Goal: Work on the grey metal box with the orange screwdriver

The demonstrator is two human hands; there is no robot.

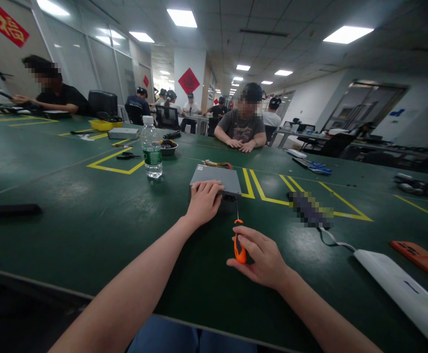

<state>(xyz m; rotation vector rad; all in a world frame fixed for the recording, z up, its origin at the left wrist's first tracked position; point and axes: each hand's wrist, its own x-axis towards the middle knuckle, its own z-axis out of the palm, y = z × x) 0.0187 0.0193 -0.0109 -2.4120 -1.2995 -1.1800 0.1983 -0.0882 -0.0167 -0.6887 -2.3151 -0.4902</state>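
A grey metal box [219,177] with coloured wires [217,164] at its far side lies on the green table. Spread over its near left part is my left hand [205,198], fingers resting on the top and near edge. My right hand [260,255] holds an orange and black screwdriver [240,251] between thumb and fingers. The screwdriver's thin shaft points away from me, and its tip is at the near right corner of the box, beside a dark socket; whether it sits in a screw is too small to tell.
A water bottle [152,152] and a metal bowl [169,148] stand left of the box. To the right lie a white power bank or adapter [394,289] with a cable, an orange phone [422,260] and blue gloves [316,167]. A person [241,122] sits across the green table [125,235].
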